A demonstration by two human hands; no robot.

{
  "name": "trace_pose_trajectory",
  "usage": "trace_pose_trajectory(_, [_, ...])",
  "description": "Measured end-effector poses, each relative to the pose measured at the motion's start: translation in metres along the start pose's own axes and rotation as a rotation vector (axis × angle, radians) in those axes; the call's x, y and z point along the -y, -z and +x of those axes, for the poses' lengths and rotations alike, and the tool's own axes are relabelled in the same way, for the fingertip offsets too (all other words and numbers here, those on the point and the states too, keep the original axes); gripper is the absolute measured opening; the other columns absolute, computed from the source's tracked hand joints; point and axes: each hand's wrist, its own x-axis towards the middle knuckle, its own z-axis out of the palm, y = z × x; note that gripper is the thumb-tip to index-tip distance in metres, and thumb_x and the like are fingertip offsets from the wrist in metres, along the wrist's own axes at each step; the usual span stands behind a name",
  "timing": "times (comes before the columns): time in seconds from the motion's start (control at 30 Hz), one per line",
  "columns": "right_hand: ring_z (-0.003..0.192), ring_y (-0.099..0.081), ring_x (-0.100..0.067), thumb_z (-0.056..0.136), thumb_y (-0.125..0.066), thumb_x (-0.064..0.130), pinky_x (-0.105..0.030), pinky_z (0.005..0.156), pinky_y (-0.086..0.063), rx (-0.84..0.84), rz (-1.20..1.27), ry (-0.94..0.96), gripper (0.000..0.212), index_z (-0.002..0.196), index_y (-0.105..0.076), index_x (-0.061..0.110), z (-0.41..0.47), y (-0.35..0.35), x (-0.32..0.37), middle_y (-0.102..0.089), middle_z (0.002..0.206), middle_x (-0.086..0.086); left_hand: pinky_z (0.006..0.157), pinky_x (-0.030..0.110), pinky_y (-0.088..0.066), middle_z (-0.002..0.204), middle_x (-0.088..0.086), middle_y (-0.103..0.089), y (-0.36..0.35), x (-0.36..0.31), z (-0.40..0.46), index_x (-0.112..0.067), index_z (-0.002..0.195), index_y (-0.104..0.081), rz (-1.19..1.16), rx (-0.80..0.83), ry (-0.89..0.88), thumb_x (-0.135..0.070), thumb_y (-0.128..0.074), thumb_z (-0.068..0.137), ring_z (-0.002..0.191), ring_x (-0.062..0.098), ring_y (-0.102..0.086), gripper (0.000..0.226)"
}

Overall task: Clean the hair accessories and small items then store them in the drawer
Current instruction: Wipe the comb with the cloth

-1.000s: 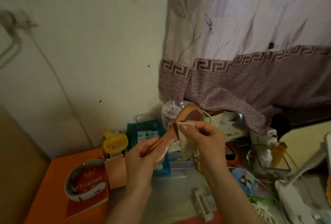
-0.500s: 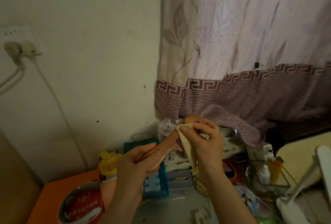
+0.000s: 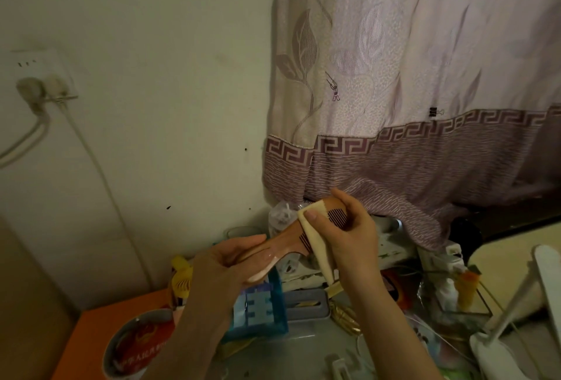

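Note:
A brown wooden comb (image 3: 291,235) is held up in front of the wall, its handle low at the left and its toothed end high at the right. My left hand (image 3: 226,264) grips the glossy handle. My right hand (image 3: 346,234) pinches a pale yellow cloth (image 3: 315,246) folded over the comb's teeth, thumb on the front, fingers curled behind the toothed end. The cloth's tail hangs down below the comb. No drawer is in view.
Below the hands lies a cluttered desk: a blue box (image 3: 261,310), a grey tin (image 3: 306,303), a yellow mini fan (image 3: 182,279), a red booklet with a white ring (image 3: 136,346) on an orange surface, small bottles (image 3: 455,288) and a white lamp (image 3: 516,306) at right. A curtain (image 3: 409,106) hangs behind.
The view has tilted upward, so the desk sits lower in frame. My right hand has slid the cloth along the comb's teeth toward the toothed end. My left hand keeps its grip on the handle.

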Motion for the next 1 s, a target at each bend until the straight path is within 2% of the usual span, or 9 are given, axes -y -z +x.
trace_pose_trajectory(0.1, [0.093,-0.066,-0.022,0.064,-0.083,0.028,-0.041,0.077,-0.058,-0.003,0.030,-0.002,0.040,0.100,-0.066,0.028,0.001,0.004,0.006,-0.067,0.101,-0.001,0.044,0.017,-0.050,0.067,-0.003,-0.072,0.005,-0.002,-0.001,-0.006,0.092,-0.067,0.003,0.018,0.007,0.014,-0.060,0.078,0.060,0.010,-0.069,0.026])
trace_pose_trajectory(0.23, [0.081,-0.070,-0.026,0.061,-0.077,0.032,-0.039,0.070,-0.059,0.040,0.119,-0.040,0.034,0.091,-0.069,0.018,0.001,0.009,0.010,-0.072,0.089,-0.009,0.048,0.014,-0.051,0.069,-0.005,-0.073,0.010,-0.004,-0.001,-0.008,0.093,-0.068,0.057,0.012,-0.032,0.010,-0.062,0.077,0.060,0.007,-0.068,0.024])
trace_pose_trajectory(0.3, [0.080,-0.071,-0.028,0.072,-0.075,0.027,-0.040,0.070,-0.059,0.053,0.103,-0.037,0.026,0.093,-0.069,0.013,0.000,0.011,0.010,-0.073,0.086,-0.009,0.048,0.014,-0.051,0.070,-0.006,-0.073,0.013,-0.005,0.000,-0.010,0.091,-0.068,0.066,-0.002,-0.047,0.008,-0.064,0.076,0.060,0.007,-0.068,0.023])
trace_pose_trajectory(0.4, [0.074,-0.071,-0.026,0.085,-0.066,0.023,-0.036,0.062,-0.059,0.052,0.046,-0.019,0.013,0.091,-0.069,0.012,0.000,0.013,0.010,-0.073,0.079,-0.008,0.052,0.016,-0.053,0.077,-0.005,-0.074,0.018,-0.006,0.003,-0.013,0.094,-0.069,0.079,-0.022,-0.056,0.001,-0.067,0.074,0.066,0.010,-0.070,0.024])
trace_pose_trajectory(0.53, [0.071,-0.065,-0.032,0.091,-0.059,0.026,-0.045,0.066,-0.055,0.021,0.020,-0.002,0.022,0.082,-0.069,0.008,0.000,0.013,0.010,-0.069,0.079,-0.022,0.054,0.016,-0.054,0.078,-0.007,-0.073,0.022,-0.009,0.005,-0.014,0.096,-0.069,0.080,-0.020,-0.056,-0.004,-0.067,0.074,0.069,0.011,-0.070,0.025])
trace_pose_trajectory(0.67, [0.071,-0.060,-0.030,0.090,-0.060,0.027,-0.040,0.066,-0.049,0.036,0.018,0.008,0.028,0.084,-0.070,0.001,0.000,0.018,0.013,-0.065,0.085,-0.028,0.056,0.016,-0.054,0.077,-0.008,-0.073,0.023,-0.012,0.004,-0.019,0.092,-0.069,0.151,-0.015,-0.125,-0.002,-0.066,0.078,0.069,0.012,-0.070,0.022])
trace_pose_trajectory(0.83, [0.078,-0.066,-0.025,0.078,-0.064,0.029,-0.036,0.071,-0.055,0.253,0.051,-0.019,0.024,0.091,-0.075,0.011,0.007,0.031,0.030,-0.072,0.087,-0.018,0.052,0.015,-0.051,0.072,-0.005,-0.073,0.029,-0.026,0.012,-0.017,0.089,-0.070,0.184,-0.002,-0.163,-0.002,-0.065,0.079,0.063,0.010,-0.068,0.018])
trace_pose_trajectory(1.0, [0.076,-0.066,-0.023,0.076,-0.065,0.025,-0.026,0.065,-0.055,0.388,-0.043,0.007,0.028,0.094,-0.075,0.006,0.020,0.039,0.041,-0.073,0.093,-0.018,0.055,0.015,-0.052,0.076,0.000,-0.073,0.037,-0.051,0.031,-0.015,0.087,-0.072,0.272,0.094,-0.149,-0.003,-0.069,0.076,0.067,0.012,-0.069,0.016])
